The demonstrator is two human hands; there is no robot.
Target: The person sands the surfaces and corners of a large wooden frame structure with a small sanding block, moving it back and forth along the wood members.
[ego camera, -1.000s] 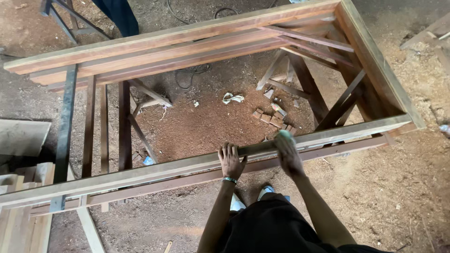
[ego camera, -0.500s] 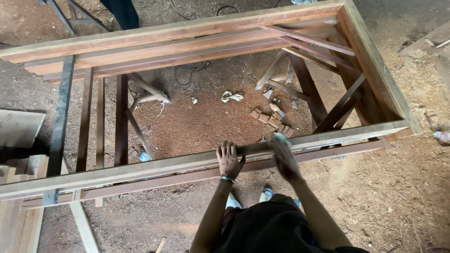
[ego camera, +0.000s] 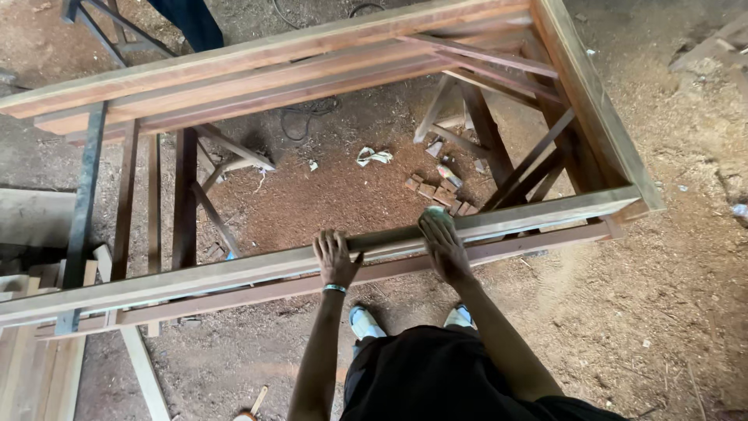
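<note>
A large rectangular wooden frame (ego camera: pixel 312 54) lies flat on trestles over a sawdust floor. Its near rail (ego camera: pixel 234 269) runs across in front of me. My left hand (ego camera: pixel 335 257) rests on top of this rail with the fingers spread, a bracelet on the wrist. A little to the right, my right hand (ego camera: pixel 446 248) presses on the same rail with a pale pad (ego camera: pixel 436 217) under the fingertips. I cannot tell what the pad is made of.
Wooden trestles (ego camera: pixel 483 132) and a dark metal stand (ego camera: pixel 86 179) carry the frame. Small wood offcuts (ego camera: pixel 436 191), crumpled paper (ego camera: pixel 374 156) and a cable (ego camera: pixel 312 125) lie on the floor. Planks (ego camera: pixel 31 366) are stacked at lower left. Another person's leg (ego camera: pixel 187 19) stands beyond the far rail.
The view has drifted a little. Both hands stay on the near rail, with the right hand and its pale pad shifted only slightly along it.
</note>
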